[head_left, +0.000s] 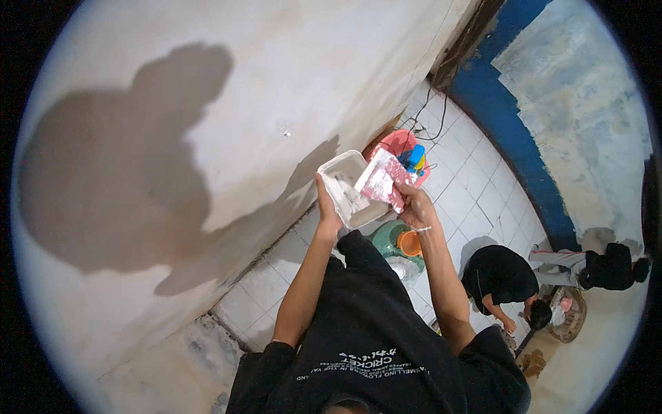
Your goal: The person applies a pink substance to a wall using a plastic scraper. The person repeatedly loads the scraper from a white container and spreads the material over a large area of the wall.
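My left hand [328, 208] grips the left side of a white rectangular plastic container [343, 160] with rounded corners. Whitish material [354, 202] lies in it; whether it is powder or paste I cannot tell. My right hand [416, 207] holds a pink-and-silver packet [387, 181] by its lower right part. The packet is tilted, with its pale end over the container's right side, hiding part of the inside. Just behind the packet, a pink basin [398, 141] on the floor holds blue and yellow items [416, 159].
Below my right hand stand a green vessel [390, 238] and an orange cup [409, 243]. Dark cables [442, 121] run across the white tiles beside the wall [276, 83]. On the right, one person [500, 276] bends down; another [607, 268] is near a woven basket [572, 321].
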`<state>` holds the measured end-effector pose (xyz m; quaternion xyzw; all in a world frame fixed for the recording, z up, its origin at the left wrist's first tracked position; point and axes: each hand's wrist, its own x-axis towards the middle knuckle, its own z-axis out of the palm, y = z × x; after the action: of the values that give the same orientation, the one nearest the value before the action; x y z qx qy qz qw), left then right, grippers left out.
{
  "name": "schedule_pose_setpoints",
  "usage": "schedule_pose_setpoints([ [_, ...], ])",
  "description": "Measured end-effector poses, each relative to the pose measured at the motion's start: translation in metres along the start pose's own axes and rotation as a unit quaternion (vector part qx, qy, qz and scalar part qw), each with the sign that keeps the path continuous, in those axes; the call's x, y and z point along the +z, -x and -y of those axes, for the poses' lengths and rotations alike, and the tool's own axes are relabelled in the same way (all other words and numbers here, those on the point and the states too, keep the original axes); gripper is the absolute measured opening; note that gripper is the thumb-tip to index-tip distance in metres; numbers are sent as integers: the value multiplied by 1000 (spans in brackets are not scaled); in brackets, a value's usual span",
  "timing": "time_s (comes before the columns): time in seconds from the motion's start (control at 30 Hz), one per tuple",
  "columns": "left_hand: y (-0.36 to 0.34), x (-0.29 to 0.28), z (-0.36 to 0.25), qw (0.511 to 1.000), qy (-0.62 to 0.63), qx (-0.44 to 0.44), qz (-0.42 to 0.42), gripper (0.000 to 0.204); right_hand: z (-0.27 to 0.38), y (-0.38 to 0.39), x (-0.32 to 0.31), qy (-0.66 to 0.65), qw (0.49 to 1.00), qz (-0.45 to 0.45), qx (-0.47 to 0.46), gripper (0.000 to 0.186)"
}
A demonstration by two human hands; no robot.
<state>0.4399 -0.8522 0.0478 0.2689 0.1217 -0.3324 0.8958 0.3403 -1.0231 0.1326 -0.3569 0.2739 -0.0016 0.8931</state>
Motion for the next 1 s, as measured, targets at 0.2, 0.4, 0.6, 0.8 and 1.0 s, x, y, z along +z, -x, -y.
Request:
schedule_pose_setpoints([
  [0.2,-5,-28,-10,998,40,54,19,78,27,-64,12,-73,997,-24,-8,18],
  [0.4,1,-41,-4,997,12,16,-79,81,10,-231,-36,55,993,-67,-77,18],
  [0.6,-16,-50,2,994,-9,28,-101,79,32,-256,29,47,994,-15,-95,8],
  [0.8,-18,-47,-3,993,25,47,-108,76,52,-192,15,127,986,-37,-97,10],
  [1.0,-10,-37,-7,987,15,54,-149,75,10,-271,-38,87,992,-73,-62,9],
])
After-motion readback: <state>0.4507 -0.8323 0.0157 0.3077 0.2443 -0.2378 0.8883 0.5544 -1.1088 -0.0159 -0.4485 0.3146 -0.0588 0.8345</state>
